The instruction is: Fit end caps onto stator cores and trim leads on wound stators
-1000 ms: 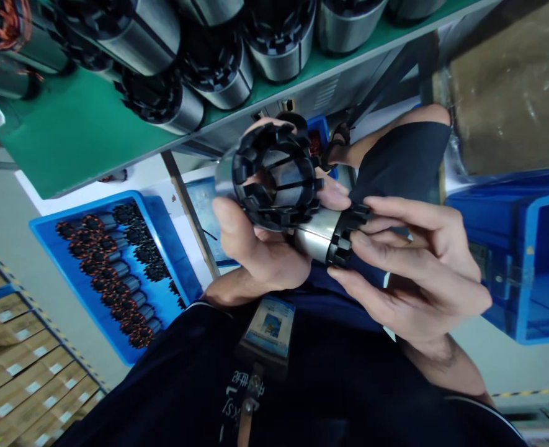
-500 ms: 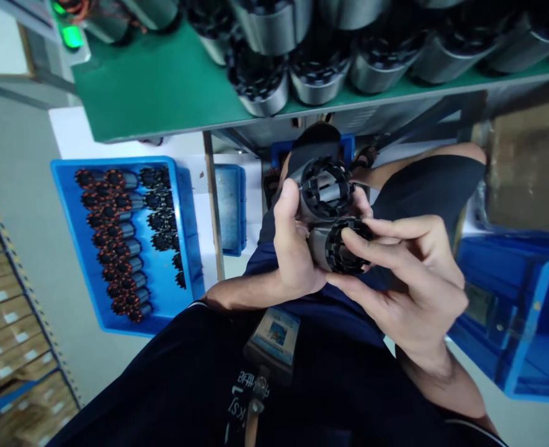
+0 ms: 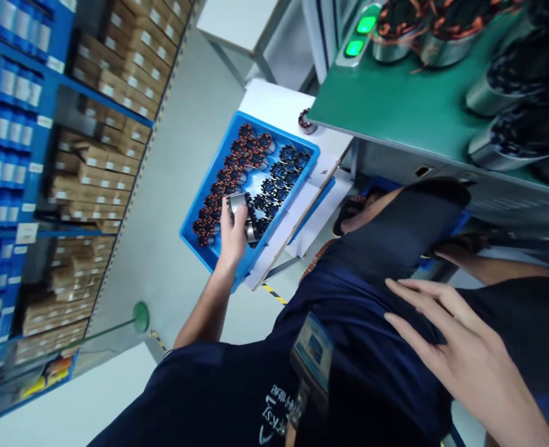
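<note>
My left hand (image 3: 233,233) reaches into the blue bin (image 3: 198,251), its fingers wrapped round a silver motor stator (image 3: 237,200) with black end pieces. A second stator (image 3: 250,233) shows just beyond the fingers and seems to be in the same grip. Beside that hand lie rows of copper-wound stators (image 3: 225,177) and a group of black-ended stators without copper (image 3: 278,180). Over my lap hovers my right hand (image 3: 460,347), fingers spread and holding nothing.
Above, a green bench (image 3: 395,105) carries more stators, some copper-wound (image 3: 448,37). A single wound stator (image 3: 307,121) stands on the white surface by the bin. Shelves of cartons (image 3: 102,180) line the left.
The two stators have gone from in front of my lap to the bin in my left hand. My right hand has let go and opened. The view has swung left.
</note>
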Available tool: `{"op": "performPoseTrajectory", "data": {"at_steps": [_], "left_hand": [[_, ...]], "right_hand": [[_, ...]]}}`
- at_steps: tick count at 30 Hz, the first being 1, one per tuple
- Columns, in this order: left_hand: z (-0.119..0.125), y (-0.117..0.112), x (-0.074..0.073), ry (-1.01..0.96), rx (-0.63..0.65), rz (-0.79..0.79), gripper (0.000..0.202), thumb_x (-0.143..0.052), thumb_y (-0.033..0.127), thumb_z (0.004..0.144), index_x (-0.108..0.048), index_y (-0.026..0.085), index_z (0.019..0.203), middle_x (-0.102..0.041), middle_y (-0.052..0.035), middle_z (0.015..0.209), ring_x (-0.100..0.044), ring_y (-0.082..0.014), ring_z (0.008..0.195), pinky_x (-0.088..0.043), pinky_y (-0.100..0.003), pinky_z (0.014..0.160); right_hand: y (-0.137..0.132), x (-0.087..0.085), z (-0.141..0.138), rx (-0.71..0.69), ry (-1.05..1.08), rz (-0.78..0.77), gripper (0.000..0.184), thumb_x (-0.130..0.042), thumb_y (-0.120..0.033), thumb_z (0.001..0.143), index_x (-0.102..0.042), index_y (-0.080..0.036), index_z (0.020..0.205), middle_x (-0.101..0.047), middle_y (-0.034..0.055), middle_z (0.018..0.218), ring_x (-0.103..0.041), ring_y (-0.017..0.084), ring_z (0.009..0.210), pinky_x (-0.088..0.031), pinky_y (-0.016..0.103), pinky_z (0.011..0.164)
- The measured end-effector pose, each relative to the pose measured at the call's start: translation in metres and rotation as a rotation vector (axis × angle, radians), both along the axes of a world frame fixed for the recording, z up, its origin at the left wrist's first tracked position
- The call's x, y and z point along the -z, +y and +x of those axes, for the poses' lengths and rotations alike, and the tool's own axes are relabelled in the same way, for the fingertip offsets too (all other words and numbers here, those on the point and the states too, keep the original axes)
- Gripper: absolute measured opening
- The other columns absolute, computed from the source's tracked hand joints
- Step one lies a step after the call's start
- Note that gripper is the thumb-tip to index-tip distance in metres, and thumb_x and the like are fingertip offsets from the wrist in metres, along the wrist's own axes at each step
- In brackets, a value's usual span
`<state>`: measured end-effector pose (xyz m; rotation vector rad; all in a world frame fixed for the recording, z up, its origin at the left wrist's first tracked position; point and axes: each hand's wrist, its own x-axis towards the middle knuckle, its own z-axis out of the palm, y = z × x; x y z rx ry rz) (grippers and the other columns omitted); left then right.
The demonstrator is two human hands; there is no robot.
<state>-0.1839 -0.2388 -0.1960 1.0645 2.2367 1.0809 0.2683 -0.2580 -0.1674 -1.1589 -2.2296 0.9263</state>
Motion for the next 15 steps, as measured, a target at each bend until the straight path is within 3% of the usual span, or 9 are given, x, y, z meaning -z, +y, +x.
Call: {"op": "performPoseTrajectory", "data": {"at_steps": [2,5,11,15], "left_hand": [[-0.044,-0.011,0.008,0.186,0.001,-0.122,0.088,-0.071,0.103,0.095,-0.066,0.025,0.135,-0.082,-0.0129,0.127,-0.08,-0.0342,0.12,-0.066,-0.052,0.116],[-0.082,-0.019,0.028,0.319,0.054,-0.313,0.079,-0.081,0.091,0.097,-0.069,0.022,0.134,-0.084,-0.018,0.129,-0.08,-0.0398,0.122,-0.064,-0.056,0.119],[-0.099,-0.013,0.076,0.451,0.193,-0.552,0.065,-0.059,0.077,0.117,-0.072,0.018,0.143,-0.079,-0.0263,0.15,-0.076,-0.0449,0.144,-0.06,-0.056,0.126],[-0.1,-0.014,0.086,0.483,0.285,-0.549,0.062,-0.034,0.062,0.127,-0.07,0.022,0.158,-0.075,-0.0225,0.158,-0.072,-0.0391,0.153,-0.06,-0.051,0.128]], "right_hand": [[-0.001,0.009,0.001,-0.087,-0.071,0.043,0.044,-0.054,-0.054,0.131,-0.072,-0.031,0.163,-0.08,0.0092,0.14,-0.09,0.025,0.119,-0.074,0.036,0.096],[-0.006,0.021,-0.003,-0.168,-0.144,0.106,0.047,-0.045,-0.054,0.132,-0.067,-0.029,0.165,-0.083,0.0085,0.138,-0.092,0.025,0.115,-0.075,0.037,0.092],[-0.018,0.023,-0.008,-0.214,-0.208,0.106,0.047,-0.042,-0.055,0.133,-0.061,-0.033,0.17,-0.085,0.0065,0.139,-0.094,0.024,0.116,-0.077,0.038,0.095],[-0.023,0.02,-0.005,-0.166,-0.227,0.047,0.047,-0.046,-0.054,0.132,-0.061,-0.034,0.171,-0.084,0.0059,0.143,-0.093,0.025,0.119,-0.077,0.04,0.098]]}}
